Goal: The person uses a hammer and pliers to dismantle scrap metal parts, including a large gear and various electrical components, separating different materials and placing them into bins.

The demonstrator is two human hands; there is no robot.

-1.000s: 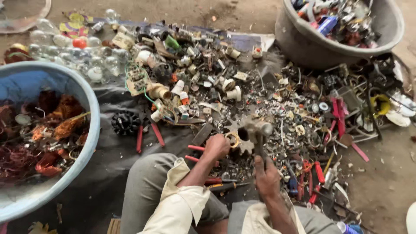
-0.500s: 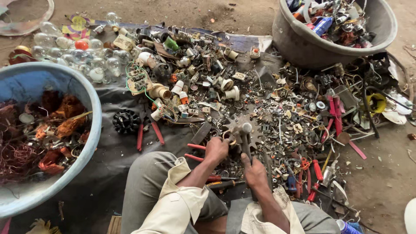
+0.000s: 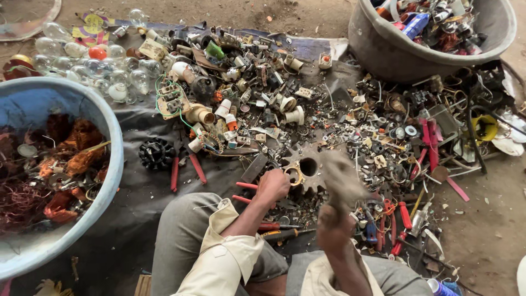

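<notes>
Blue basin (image 3: pixel 112 142); grey tub (image 3: pixel 383 52); red-handled pliers (image 3: pixel 186 167).

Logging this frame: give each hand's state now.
Left hand: closed on a small brass piece at the gear.
Right hand: motion-blurred, cannot be told.

left hand (image 3: pixel 272 185): reached forward from a cream sleeve rolled at the elbow, forearm bare, fingers curled into a loose fist, knuckles up, wrist straight. right hand (image 3: pixel 335 207): raised closer to the camera, motion-blurred, fingers closed in a fist-like grip, exact finger positions unreadable. right forearm bare, running up from the bottom edge, cream cuff at the elbow. hands near each other, not touching, right one higher. both knees bent and spread, grey trousers, person seated low
</notes>
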